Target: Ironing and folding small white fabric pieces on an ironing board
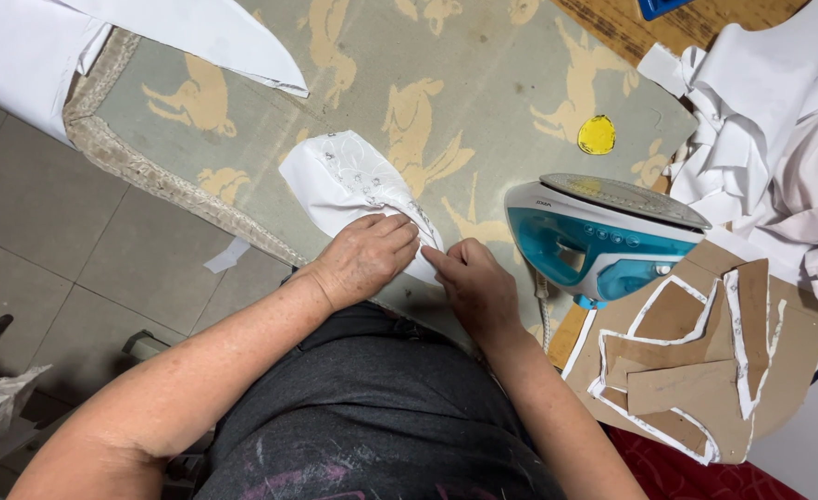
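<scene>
A small white embroidered fabric piece (349, 181) lies on the ironing board (483, 65), whose grey-green cover carries tan animal shapes. My left hand (364, 255) presses flat on the near end of the fabric, fingers together. My right hand (474, 282) pinches the fabric's near edge with its fingertips, just right of the left hand. A blue and white steam iron (599, 236) stands on its heel to the right of my right hand, apart from it.
Brown cardboard templates with white fabric strips (696, 356) lie at the right. A pile of white cloth (779, 111) sits at the upper right, and more white fabric (75, 42) hangs over the board's upper left. A yellow chalk piece (597, 135) rests on the board. Tiled floor (48, 231) lies left.
</scene>
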